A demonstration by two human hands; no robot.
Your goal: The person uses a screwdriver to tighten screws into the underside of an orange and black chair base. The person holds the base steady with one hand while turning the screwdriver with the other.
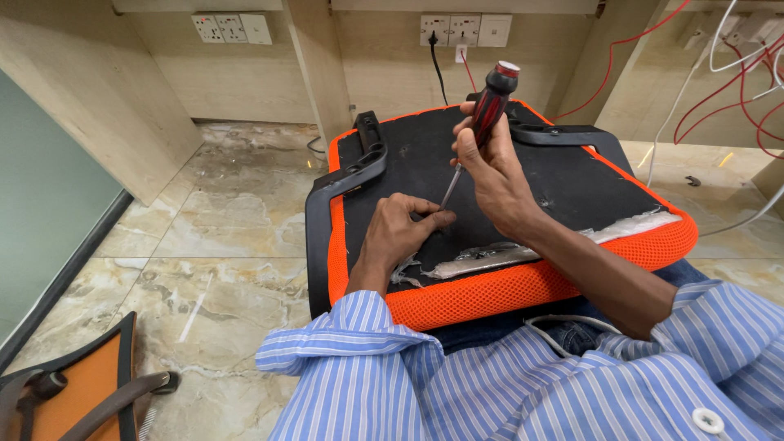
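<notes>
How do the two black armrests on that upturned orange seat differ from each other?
The left armrest shows nearly whole, running down the seat's left edge toward the person; the right armrest shows only as a short bar at the far corner. The left armrest lies clear of both hands; the right armrest is partly hidden behind the right hand gripping the red-and-black screwdriver. Both are black plastic, lying against the seat's dark underside.

Office setting: wall sockets (231,28) lining pale wood desk panels (82,98) across the frame's top, red cables (739,90) hanging upper right, orange office chair (73,388) sitting lower left on marble floor (220,237).
</notes>
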